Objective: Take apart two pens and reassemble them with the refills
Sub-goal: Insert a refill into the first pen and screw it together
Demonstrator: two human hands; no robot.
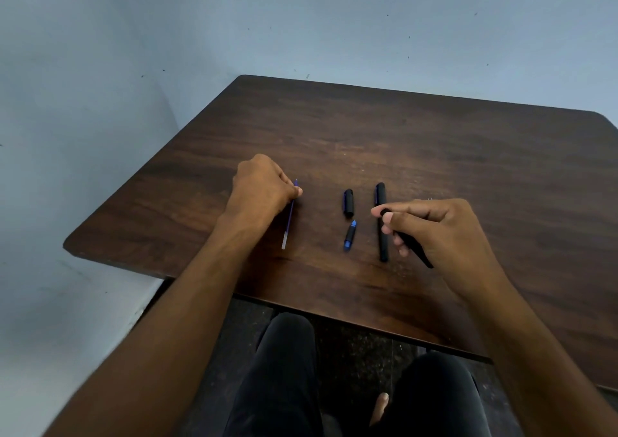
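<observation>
From the head view, your left hand [264, 185] pinches the refill [289, 217] near its tip, its tail on the table [468, 155], likely to set it aside or lift it. Your right hand [431, 225] curls round a black barrel [413, 246], keeping it ready for the refill. The cap [348, 202], the tip piece [349, 236] and the second pen [382, 222], seemingly whole, lie in a row between your hands. No containers are in view; I cannot tell whether the held barrel is empty.

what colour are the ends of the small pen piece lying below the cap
Blue at both ends of the small pen piece, black in the middle; head view.
</observation>
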